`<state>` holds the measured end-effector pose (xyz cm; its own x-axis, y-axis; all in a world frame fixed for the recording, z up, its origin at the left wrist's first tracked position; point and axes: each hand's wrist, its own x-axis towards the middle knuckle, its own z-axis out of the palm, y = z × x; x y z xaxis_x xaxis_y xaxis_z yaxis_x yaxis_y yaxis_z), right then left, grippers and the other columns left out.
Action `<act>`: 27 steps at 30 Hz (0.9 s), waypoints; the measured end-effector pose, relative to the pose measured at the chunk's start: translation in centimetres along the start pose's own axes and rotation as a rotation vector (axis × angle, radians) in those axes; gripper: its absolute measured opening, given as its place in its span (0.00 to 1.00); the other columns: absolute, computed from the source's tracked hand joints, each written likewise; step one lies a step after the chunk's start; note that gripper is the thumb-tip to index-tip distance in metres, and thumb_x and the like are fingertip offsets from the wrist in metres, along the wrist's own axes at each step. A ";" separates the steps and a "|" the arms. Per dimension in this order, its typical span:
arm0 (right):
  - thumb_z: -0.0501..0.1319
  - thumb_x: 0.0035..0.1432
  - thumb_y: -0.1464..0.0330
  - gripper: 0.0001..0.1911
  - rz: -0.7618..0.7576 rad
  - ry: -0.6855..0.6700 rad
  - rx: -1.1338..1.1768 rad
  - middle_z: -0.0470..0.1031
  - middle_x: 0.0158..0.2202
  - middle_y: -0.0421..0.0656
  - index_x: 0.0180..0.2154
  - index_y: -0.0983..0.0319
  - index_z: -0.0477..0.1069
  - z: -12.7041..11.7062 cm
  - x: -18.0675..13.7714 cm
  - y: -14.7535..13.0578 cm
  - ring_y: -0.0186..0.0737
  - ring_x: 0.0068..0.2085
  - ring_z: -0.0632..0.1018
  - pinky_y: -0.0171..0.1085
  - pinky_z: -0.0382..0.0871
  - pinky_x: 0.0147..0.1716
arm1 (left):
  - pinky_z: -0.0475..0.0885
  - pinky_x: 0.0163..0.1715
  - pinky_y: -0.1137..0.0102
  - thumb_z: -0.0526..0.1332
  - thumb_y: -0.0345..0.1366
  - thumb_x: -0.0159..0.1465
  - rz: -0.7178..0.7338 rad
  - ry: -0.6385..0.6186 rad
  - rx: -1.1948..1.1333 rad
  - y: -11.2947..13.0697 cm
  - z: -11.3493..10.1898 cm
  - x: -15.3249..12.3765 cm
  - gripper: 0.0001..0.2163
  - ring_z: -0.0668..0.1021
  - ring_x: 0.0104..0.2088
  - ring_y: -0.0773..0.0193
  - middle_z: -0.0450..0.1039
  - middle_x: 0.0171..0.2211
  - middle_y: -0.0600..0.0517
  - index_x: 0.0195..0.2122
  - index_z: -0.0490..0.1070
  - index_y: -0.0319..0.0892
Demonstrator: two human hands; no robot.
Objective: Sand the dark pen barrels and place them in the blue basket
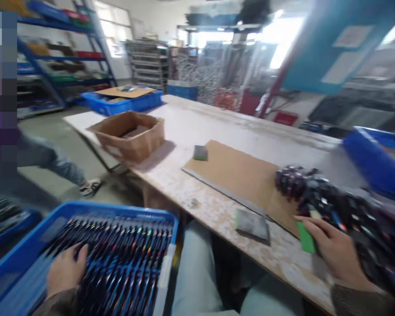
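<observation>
My left hand [65, 272] reaches into a blue crate [26, 245] at my lower left, its fingers curled down among several dark, shiny pen-like rods [125, 259]. On the table edge at the lower right rests my right hand [335, 250], closed on a small green block [305, 238]. Just beyond that hand lies a heap of dark glossy parts [332, 202]. The heap sits partly on a flat cardboard sheet [237, 171].
A grey-green sponge block [200, 152] lies on the cardboard and a grey pad [251, 224] near the table's front edge. An open cardboard box [129, 135] and blue crates [125, 102] [378, 162] stand on the white table [217, 123]. A person's legs [55, 164] are at left, shelving behind.
</observation>
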<state>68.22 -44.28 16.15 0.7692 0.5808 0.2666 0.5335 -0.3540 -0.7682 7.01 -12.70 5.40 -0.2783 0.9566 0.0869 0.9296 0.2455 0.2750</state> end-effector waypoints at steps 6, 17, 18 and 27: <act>0.63 0.56 0.51 0.19 0.028 0.107 0.179 0.80 0.40 0.45 0.37 0.59 0.82 -0.2 -1.7 1.0 0.49 0.41 0.78 0.41 0.72 0.44 | 0.71 0.57 0.56 0.52 0.53 0.59 0.635 0.018 -0.526 21.9 -1.5 -5.4 0.18 0.77 0.52 0.53 0.78 0.50 0.62 0.48 0.73 0.62; 0.58 0.68 0.60 0.11 -0.316 0.267 -0.005 0.78 0.45 0.43 0.41 0.56 0.77 -2.1 -4.9 4.0 0.50 0.48 0.76 0.48 0.67 0.50 | 0.61 0.64 0.64 0.57 0.43 0.66 1.341 -0.564 -0.352 56.2 -1.2 -24.7 0.24 0.68 0.62 0.54 0.67 0.62 0.42 0.62 0.64 0.42; 0.58 0.68 0.61 0.10 -0.351 0.281 -0.033 0.78 0.45 0.43 0.42 0.56 0.77 -2.0 -4.8 4.1 0.50 0.48 0.76 0.48 0.67 0.49 | 0.60 0.64 0.63 0.57 0.43 0.65 1.344 -0.561 -0.335 58.3 -0.6 -25.5 0.25 0.67 0.63 0.53 0.66 0.62 0.41 0.62 0.63 0.41; 0.59 0.62 0.70 0.09 -0.630 0.387 -0.221 0.79 0.45 0.39 0.43 0.55 0.74 -0.8 -3.6 6.0 0.48 0.43 0.79 0.48 0.62 0.50 | 0.61 0.62 0.51 0.64 0.55 0.55 1.281 -0.562 -0.107 71.9 4.4 -27.5 0.41 0.62 0.66 0.39 0.59 0.66 0.33 0.65 0.57 0.37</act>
<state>68.89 -49.07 11.03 0.3434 0.4374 0.8311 0.9381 -0.2031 -0.2807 82.62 -20.69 18.55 0.8939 0.4450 -0.0531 0.4316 -0.8227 0.3700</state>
